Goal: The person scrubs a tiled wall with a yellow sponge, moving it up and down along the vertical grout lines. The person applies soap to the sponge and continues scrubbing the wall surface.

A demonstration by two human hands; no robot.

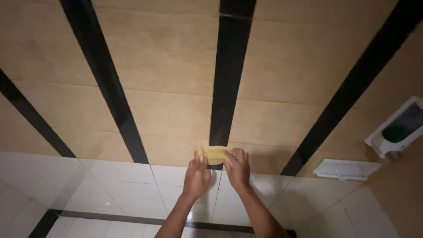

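Observation:
A small yellow-tan rectangular strip [214,154] lies flat against the tiled wall, over the lower end of a black vertical stripe [229,75]. My left hand [196,175] presses the strip's left end with its fingertips. My right hand [237,167] presses the strip's right end. Both forearms reach up from the bottom of the view. The strip's ends are partly hidden under my fingers.
The wall has tan tiles [163,57] crossed by several black stripes, above white tiles [132,185]. A white dispenser with a dark green window [396,128] hangs on the right wall. A white ribbed tray [346,169] sits below it.

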